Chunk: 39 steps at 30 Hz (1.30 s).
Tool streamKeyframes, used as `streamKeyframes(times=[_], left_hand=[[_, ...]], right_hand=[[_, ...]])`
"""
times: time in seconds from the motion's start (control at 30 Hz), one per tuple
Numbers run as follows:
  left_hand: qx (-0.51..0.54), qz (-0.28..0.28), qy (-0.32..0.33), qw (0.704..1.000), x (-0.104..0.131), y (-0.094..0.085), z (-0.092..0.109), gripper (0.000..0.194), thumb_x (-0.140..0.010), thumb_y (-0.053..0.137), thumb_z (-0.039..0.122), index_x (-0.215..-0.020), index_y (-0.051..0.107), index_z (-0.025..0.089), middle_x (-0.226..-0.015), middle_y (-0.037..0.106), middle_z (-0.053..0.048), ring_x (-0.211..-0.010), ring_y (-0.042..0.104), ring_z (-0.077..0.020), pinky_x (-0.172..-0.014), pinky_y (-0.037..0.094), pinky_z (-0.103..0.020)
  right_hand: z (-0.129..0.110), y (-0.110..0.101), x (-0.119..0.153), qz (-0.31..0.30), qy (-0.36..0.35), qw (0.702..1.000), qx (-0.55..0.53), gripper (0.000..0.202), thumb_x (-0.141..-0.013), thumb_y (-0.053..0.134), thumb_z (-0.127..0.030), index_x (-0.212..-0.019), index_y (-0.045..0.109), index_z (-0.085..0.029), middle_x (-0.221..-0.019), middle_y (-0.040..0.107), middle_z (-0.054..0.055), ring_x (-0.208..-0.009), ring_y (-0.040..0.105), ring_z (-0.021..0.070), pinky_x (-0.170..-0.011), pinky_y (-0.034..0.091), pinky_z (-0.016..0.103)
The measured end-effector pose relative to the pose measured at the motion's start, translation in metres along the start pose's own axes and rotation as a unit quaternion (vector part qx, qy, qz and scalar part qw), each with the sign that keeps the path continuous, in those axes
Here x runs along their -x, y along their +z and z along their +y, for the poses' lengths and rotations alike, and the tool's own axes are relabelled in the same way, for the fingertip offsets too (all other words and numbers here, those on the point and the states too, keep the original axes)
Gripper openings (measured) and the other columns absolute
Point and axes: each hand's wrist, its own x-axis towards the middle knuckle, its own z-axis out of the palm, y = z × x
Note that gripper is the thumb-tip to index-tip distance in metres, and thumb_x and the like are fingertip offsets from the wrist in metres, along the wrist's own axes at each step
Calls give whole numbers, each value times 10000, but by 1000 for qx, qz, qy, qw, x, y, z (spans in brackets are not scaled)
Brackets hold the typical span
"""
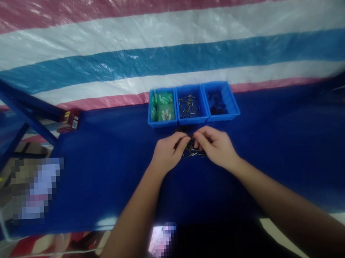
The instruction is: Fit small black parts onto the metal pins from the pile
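My left hand (168,151) and my right hand (218,146) meet closely above the blue table, thumbs and forefingers pinched and a small gap between them. Whatever sits in the fingertips is too small and dark to make out. Under and between the hands lies a loose pile of thin, dark and brass-coloured metal pins (193,154). Just beyond stand three blue bins in a row. The left bin (162,124) has green and whitish small pieces, the middle bin (193,120) similar thin metal pins, and the right bin (231,102) small dark parts.
The blue table surface (111,167) spreads to both sides. A dark red box (69,121) stands at its far left by a blue metal frame (26,102). Striped plastic sheeting (169,60) hangs behind. A phone-like lit screen (161,239) is below the near edge.
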Motion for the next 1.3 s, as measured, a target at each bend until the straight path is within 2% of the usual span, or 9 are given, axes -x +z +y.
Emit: streamKeyframes(times=[0.2,0.3,0.47,0.6,0.73,0.87,1.07,1.2,1.3], left_hand=[[26,14,-7,1000,1,2,1,209,-961,599,351,-1112,671,226,-846,740,8,-654,663,-98,-649,514,-207],[14,12,4,1000,1,2,0,190,-979,566,349,-1034,683,210,-896,745,-12,-689,668,-106,-644,501,-214],[-22,2,24,999,0,0,1,254,-984,545,366,-847,656,183,-664,656,20,-557,577,-94,-553,421,-220],[-25,2,27,999,0,0,5,219,-971,571,344,-843,651,186,-651,653,32,-548,579,-85,-550,410,-217],[-42,-1,18,999,0,0,7,228,-977,558,346,-842,660,193,-623,640,34,-542,579,-92,-549,412,-227],[-48,-4,18,999,0,0,7,229,-978,556,343,-841,661,192,-623,638,32,-548,584,-96,-555,415,-230],[-52,0,23,998,0,0,6,216,-976,557,332,-851,661,192,-625,639,34,-542,579,-91,-546,412,-231],[-53,0,23,998,0,-1,5,218,-974,556,331,-848,658,186,-633,644,31,-545,578,-92,-550,415,-230],[-55,1,20,998,0,0,4,222,-973,557,338,-844,655,185,-636,644,28,-551,581,-94,-555,419,-229]], right_hand=[[1,0,-1,-1,19,999,-49,286,-966,579,-434,-826,644,-194,-670,666,-3,-546,587,103,-523,458,230],[0,-1,0,-13,18,998,-54,291,-964,581,-434,-811,640,-194,-660,662,-4,-540,576,102,-521,450,233],[-2,1,0,-21,25,996,-88,304,-954,596,-442,-785,634,-192,-626,648,-13,-526,570,95,-516,450,230],[-1,2,-5,68,78,986,-133,326,-921,636,-480,-773,645,-189,-555,608,-27,-442,524,82,-436,410,219],[6,-3,-14,191,132,953,-195,348,-875,670,-539,-815,650,-197,-571,619,-21,-403,496,79,-355,336,214],[12,-7,-19,231,158,935,-218,339,-882,648,-540,-901,643,-202,-611,621,-20,-395,474,80,-331,301,221],[14,-6,-18,191,131,962,-142,267,-888,655,-457,-872,671,-190,-630,638,-6,-435,496,89,-390,362,234],[14,-3,-13,95,42,995,0,139,-840,711,-322,-898,716,-195,-760,706,20,-639,625,138,-611,504,287],[13,-4,-10,8,-8,996,88,127,-837,686,-233,-958,719,-218,-830,722,17,-692,634,150,-640,502,296]])
